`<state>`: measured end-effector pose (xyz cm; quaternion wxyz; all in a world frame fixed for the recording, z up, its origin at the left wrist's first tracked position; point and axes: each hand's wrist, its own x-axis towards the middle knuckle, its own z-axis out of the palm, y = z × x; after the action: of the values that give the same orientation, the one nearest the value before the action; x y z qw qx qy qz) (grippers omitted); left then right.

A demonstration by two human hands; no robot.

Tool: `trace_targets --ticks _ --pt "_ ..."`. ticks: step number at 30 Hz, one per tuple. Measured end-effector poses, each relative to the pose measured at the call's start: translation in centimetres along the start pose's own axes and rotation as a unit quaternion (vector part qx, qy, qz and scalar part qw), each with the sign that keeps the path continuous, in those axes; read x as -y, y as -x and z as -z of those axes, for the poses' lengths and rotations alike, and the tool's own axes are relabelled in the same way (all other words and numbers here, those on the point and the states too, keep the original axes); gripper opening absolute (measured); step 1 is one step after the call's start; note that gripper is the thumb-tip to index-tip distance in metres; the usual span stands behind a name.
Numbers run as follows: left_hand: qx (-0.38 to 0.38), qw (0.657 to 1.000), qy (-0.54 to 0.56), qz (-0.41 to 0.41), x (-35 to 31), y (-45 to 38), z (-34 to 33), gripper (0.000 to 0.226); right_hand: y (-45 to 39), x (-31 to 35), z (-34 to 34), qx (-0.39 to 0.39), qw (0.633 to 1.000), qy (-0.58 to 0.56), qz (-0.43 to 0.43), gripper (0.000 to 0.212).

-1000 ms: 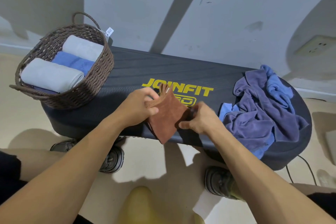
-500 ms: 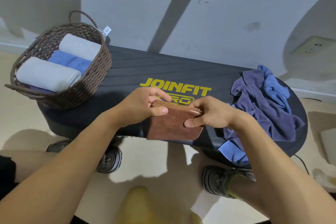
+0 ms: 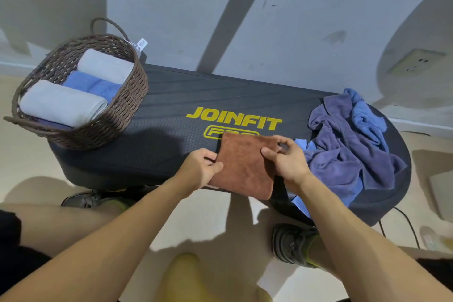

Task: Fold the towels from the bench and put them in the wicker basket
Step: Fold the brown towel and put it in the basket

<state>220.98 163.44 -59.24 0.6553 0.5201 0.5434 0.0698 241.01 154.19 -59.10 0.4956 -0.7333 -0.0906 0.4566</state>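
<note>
Pinching the folded brown towel (image 3: 246, 165) at its side edges, our left hand (image 3: 199, 169) and right hand (image 3: 286, 162) keep it flat on the bench (image 3: 171, 115), probably for tidying its fold; the basket (image 3: 122, 105) sits far left.

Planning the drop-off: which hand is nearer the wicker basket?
Left. The left hand grips the brown towel's basket-side edge; the right hand holds the far edge, away from the wicker basket.

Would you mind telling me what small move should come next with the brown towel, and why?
Probably fold it once more: the brown towel lies flat on the bench, gripped at its side edges by both hands, and still looks wider than the rolled towels in the wicker basket.
</note>
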Motion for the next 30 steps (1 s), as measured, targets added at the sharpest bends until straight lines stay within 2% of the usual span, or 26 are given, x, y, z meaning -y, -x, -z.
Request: trace_targets --ticks 2,3,4,5,6,7,9,10,12,14,16,18,21,23,25,27,30 --pt "-0.004 1.0 0.017 0.021 -0.2 -0.1 0.1 0.018 -0.2 0.4 0.0 -0.058 0.994 0.082 0.04 0.049" --pt "-0.014 0.998 -0.053 0.005 0.0 -0.1 0.3 0.021 -0.2 0.5 0.2 -0.092 0.982 0.151 0.06 0.052" --pt "-0.044 0.98 -0.186 -0.048 0.1 -0.1 0.6 0.025 0.0 0.6 0.4 -0.127 0.963 0.223 0.085 0.052" --pt "-0.092 0.941 -0.297 -0.132 0.3 -0.1 0.8 0.029 0.3 0.6 0.5 -0.155 0.938 0.286 0.12 0.048" --pt "-0.131 0.893 -0.35 -0.251 0.5 -0.2 1.0 0.029 0.6 0.7 0.4 -0.172 0.915 0.329 0.162 0.039" --pt "-0.132 0.852 -0.353 -0.363 0.3 -0.1 1.1 0.025 1.0 0.8 0.1 -0.172 0.899 0.349 0.203 0.03" --pt "-0.088 0.803 -0.33 -0.488 -0.1 -0.1 0.7 0.018 1.6 0.7 -0.6 -0.116 0.897 0.339 0.258 0.024" --pt "-0.062 0.8 -0.323 -0.502 0.0 -0.3 0.5 0.015 1.8 0.4 -1.0 -0.068 0.904 0.325 0.268 0.023" --pt "-0.013 0.816 -0.323 -0.479 1.0 -0.4 0.2 0.015 2.3 -0.4 -1.3 0.022 0.912 0.315 0.261 0.023" --pt "0.028 0.838 -0.324 -0.438 2.5 -0.6 0.5 0.028 2.6 -1.6 -1.0 0.07 0.911 0.326 0.243 0.031" --pt "0.051 0.844 -0.325 -0.424 3.4 -0.6 1.2 0.046 2.7 -2.8 -0.5 0.085 0.894 0.36 0.254 0.043" --pt "0.056 0.834 -0.348 -0.424 3.7 -0.7 1.7 0.06 3.1 -3.4 -0.1 0.098 0.874 0.389 0.273 0.062" --pt "0.021 0.814 -0.379 -0.441 4.3 -0.6 1.7 0.056 3.5 -4.2 0.4 0.109 0.825 0.45 0.325 0.081" --pt "-0.004 0.813 -0.366 -0.453 4.2 -0.5 1.5 0.041 3.6 -4.7 0.8 0.09 0.786 0.496 0.357 0.076" --pt "-0.026 0.804 -0.368 -0.467 3.4 -0.5 1.5 0.025 3.8 -5.0 1.0 0.071 0.778 0.504 0.369 0.062" --pt "-0.039 0.809 -0.364 -0.46 2.5 -0.4 1.5 0.018 4.1 -4.6 0.8 0.059 0.801 0.476 0.358 0.041" --pt "-0.049 0.869 -0.312 -0.382 2.1 -0.1 1.2 0.018 4.3 -3.0 0.4 0.025 0.86 0.429 0.275 0.02"
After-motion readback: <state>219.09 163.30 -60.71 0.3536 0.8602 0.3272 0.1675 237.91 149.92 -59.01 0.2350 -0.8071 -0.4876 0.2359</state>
